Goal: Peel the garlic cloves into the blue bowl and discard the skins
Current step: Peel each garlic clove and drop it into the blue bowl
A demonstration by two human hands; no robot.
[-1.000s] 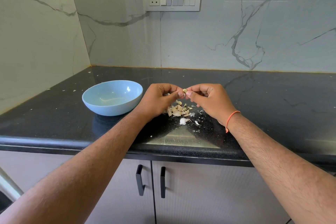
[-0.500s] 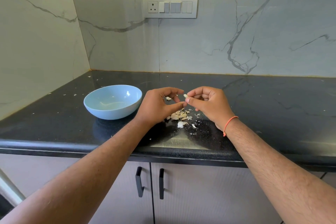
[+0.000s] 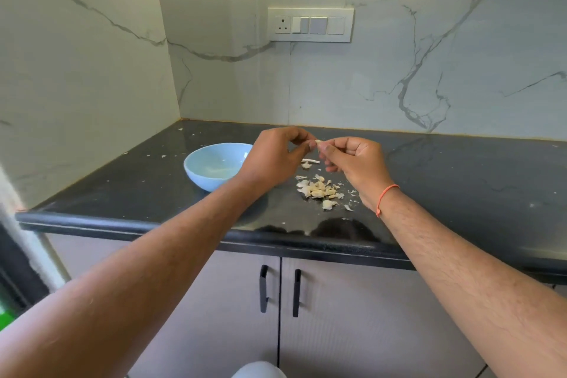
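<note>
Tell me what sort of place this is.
Most likely a home kitchen: a dark stone countertop over cabinet doors, a marble-look backsplash with a switch and socket panel, and garlic cloves beside a blue bowl.

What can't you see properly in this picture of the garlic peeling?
- Garlic clove, head view: pinched between the left hand and right hand; fingertips cover most of it, so how much skin remains is unclear.
- Blue bowl: its right rim is behind the left hand, and what lies inside is too faint to tell.
- Pile on the counter: too small to sort cloves from skins.
- Bottom edge: a pale object is cut off.
</note>
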